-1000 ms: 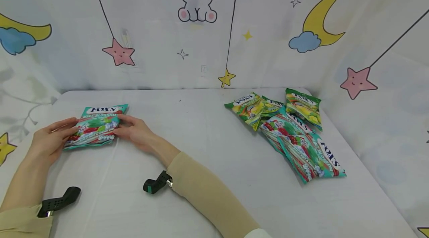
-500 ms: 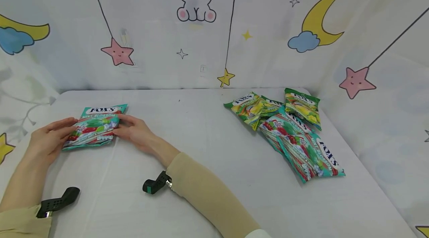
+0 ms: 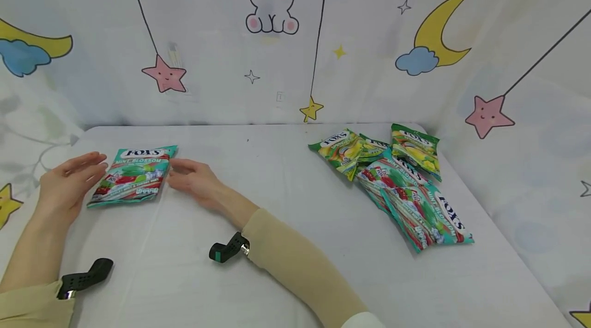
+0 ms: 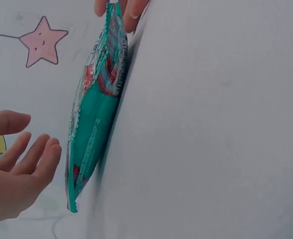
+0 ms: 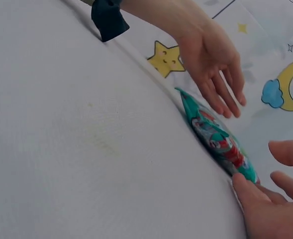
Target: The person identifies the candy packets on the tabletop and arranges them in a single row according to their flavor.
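A teal Fox's Mint Blossom candy bag (image 3: 131,174) lies flat on the left part of the table. To its left is my left hand (image 3: 66,184), fingers relaxed and holding nothing. The left wrist view shows a gap between this hand (image 4: 24,179) and the bag (image 4: 94,119). My right hand (image 3: 196,182) hovers by the bag's right edge with loosely bent fingers. In the right wrist view, the right hand (image 5: 275,199) overlaps the near end of the bag (image 5: 218,142); whether it touches the bag I cannot tell.
At the table's right, two teal Fox's bags (image 3: 431,217) overlap. Behind them lie several green-and-yellow Fox's bags (image 3: 417,148). A white table (image 3: 258,266) meets a patterned curtain (image 3: 208,25) at the back. Each wrist carries a black camera mount (image 3: 87,276).
Both hands have let go of the teal candy bag. My right hand has shifted slightly right and the left has drawn back a little; the bag stays in place.
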Demonstrator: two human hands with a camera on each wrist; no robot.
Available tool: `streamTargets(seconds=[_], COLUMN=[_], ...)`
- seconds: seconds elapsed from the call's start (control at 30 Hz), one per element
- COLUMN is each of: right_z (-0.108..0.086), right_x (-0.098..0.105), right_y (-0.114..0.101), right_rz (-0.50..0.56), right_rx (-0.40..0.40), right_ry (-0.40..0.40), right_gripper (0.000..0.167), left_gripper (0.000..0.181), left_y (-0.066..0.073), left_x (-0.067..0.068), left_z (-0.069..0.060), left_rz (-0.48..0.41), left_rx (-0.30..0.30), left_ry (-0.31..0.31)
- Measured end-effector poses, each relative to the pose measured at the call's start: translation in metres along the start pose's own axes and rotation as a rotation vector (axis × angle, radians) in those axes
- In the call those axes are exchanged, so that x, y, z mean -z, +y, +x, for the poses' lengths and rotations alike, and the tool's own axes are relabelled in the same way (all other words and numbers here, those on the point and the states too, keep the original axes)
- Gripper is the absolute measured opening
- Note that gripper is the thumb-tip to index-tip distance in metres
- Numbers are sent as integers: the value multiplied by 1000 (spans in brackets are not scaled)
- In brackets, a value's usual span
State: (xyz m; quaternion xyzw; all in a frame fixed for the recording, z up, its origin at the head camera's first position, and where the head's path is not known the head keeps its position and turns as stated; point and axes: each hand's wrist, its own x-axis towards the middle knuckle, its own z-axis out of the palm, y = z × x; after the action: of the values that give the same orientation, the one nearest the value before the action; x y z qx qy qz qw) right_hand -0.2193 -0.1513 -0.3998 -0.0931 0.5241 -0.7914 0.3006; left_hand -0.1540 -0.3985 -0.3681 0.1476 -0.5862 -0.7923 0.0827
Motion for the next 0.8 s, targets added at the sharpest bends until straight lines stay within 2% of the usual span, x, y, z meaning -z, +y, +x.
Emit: streamTargets(seconds=[0.23, 0.37, 0.5, 0.67, 0.8], right_z=[-9, -13, -20, -32, -44], right_x=[12, 26, 43, 67, 84], right_y=[-11, -19, -28, -42, -52], right_rz=[-34, -23, -37, -105, -190], right_rx=[23, 42, 64, 97, 125], right_ry=[-26, -26, -22, -22, -19], right_gripper=[51, 52, 53, 53, 53], left_gripper=[25, 28, 30, 34, 46], left_y=[9, 6, 1, -4, -7], left_x=[-36, -53, -67, -91, -113], left_z=[-11, -16, -19, -20, -22], left_rz=[-95, -41, 16, 95, 126], left_rx=[-23, -41, -36, -35, -40], left_ry=[-163, -259, -321, -339, -379])
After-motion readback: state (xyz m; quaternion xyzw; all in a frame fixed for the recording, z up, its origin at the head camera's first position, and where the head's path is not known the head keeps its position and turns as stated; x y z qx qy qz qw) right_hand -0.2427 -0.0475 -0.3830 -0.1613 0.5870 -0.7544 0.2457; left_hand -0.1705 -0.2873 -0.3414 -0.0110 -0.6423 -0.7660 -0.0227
